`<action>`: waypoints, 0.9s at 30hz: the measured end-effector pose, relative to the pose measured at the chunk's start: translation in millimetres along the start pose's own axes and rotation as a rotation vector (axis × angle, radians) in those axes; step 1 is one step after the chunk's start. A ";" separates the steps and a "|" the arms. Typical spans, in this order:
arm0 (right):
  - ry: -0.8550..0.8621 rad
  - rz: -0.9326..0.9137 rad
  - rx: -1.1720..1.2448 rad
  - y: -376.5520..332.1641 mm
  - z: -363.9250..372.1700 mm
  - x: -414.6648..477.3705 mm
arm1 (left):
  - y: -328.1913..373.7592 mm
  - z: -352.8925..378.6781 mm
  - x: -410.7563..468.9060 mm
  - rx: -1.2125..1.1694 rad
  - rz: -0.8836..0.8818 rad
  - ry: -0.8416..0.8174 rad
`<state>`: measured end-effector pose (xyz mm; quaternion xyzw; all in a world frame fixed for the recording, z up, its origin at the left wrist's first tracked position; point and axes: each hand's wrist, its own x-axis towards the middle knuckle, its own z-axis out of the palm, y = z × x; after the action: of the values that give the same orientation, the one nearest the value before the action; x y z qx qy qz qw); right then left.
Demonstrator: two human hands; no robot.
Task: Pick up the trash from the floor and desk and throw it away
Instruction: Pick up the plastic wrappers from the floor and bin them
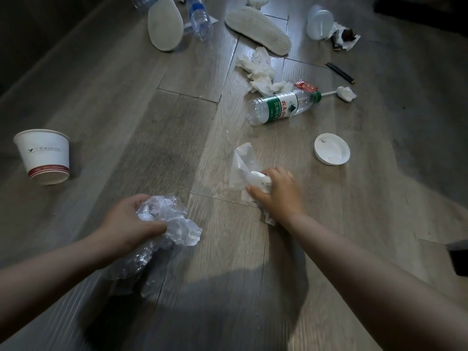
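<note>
My left hand is closed around a crumpled clear plastic bag just above the wooden floor. My right hand grips a clear plastic wrapper together with a small white piece of trash, low on the floor. Beyond it lies a green-labelled plastic bottle on its side. A white round lid rests to the right. Crumpled white tissues lie further back. A white paper cup with a red band stands at the left.
Two pale slippers, soles up, lie at the top, with a blue-labelled bottle between them. A translucent cup, a torn wrapper, a red sachet, a black stick and a white swab are scattered at the upper right.
</note>
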<state>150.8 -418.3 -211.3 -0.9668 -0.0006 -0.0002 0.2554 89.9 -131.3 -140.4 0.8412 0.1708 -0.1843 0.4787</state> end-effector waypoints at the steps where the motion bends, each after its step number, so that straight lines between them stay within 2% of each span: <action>1: 0.000 0.033 0.050 -3.0 -0.4 -0.1 | 0.7 -0.6 -0.6 0.004 0.003 0.001; 5: 0.038 0.221 0.296 -15.9 -7.7 -4.2 | 4.3 -2.7 -2.3 0.016 0.033 0.005; 9: 0.048 0.290 0.491 -33.4 -27.7 -16.2 | 10.5 -9.6 -5.4 -0.007 0.007 -0.035; 15: 0.208 0.445 0.720 -76.9 -92.7 -53.6 | 54.1 -38.7 -31.1 -0.020 -0.015 -0.027; 22: 0.299 0.674 0.719 -157.1 -231.8 -121.4 | 164.2 -99.6 -141.2 -0.097 -0.131 -0.148; 27: 0.376 0.780 0.787 -240.3 -380.7 -169.9 | 285.1 -153.1 -233.7 -0.075 -0.084 -0.160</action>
<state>-19.5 -397.5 238.2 -0.7114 0.4008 -0.0777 0.5720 40.4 -162.0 254.5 0.7976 0.1737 -0.2641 0.5137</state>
